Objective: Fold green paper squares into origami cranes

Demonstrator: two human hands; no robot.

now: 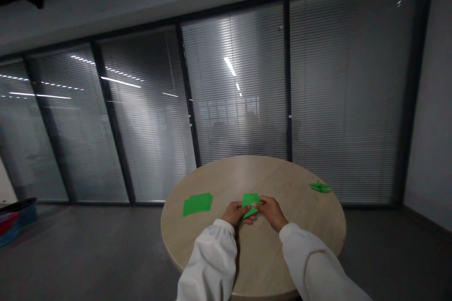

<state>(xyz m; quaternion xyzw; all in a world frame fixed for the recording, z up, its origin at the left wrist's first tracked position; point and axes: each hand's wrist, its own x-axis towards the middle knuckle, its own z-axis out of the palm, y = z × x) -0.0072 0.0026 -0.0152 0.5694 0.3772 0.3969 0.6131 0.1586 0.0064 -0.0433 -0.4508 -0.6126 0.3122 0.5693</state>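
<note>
Both hands hold one piece of green paper (250, 198) just above the middle of the round table. My left hand (234, 213) grips its lower left side, thumb on top and fingertips showing beneath the lower edge. My right hand (271, 210) pinches the paper's right side between thumb and fingers. The paper looks folded, with a slanting lower edge; its exact folds are too small to make out. To the left lie flat green paper sheets (197, 203), overlapping in a loose stack. At the table's right edge sit small folded green paper pieces (320, 187) with pointed ends.
The round wooden table (247, 169) stands before a glass partition with blinds (236, 80) and dark frames. On the floor at far left are a blue and red container (26, 216) with a black liner. A grey wall (432, 127) rises at the right.
</note>
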